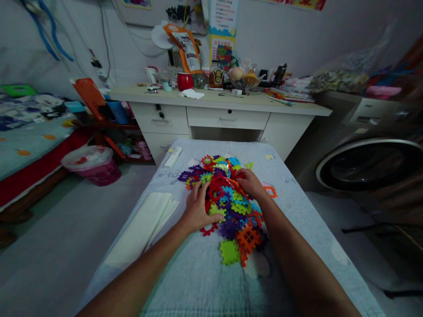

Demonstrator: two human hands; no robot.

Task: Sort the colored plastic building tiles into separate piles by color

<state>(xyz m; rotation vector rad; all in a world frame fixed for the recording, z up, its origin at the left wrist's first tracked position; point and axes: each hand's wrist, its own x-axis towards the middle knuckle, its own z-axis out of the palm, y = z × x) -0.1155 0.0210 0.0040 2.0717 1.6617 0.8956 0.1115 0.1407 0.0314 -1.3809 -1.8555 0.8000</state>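
Note:
A heap of interlocking plastic building pieces point(228, 211) in red, purple, green, blue and orange lies on the cloth-covered table. My left hand point(196, 210) rests on the heap's left side, fingers and thumb spread apart near a green piece point(216, 212). On the far right side of the heap, my right hand point(251, 183) has its fingers curled around a red building piece point(240, 175), partly hidden by them. A green square piece point(229, 252) and an orange windowed square point(248, 237) lie at the near end. An orange frame piece point(271, 191) sits apart, right of my right wrist.
Folded white cloth point(142, 224) and a small white box point(173, 157) lie along the table's left side. Beyond stands a white desk point(228, 115) with jars and papers. A washing machine point(363, 141) is at right, a pink lined bin point(95, 169) at left.

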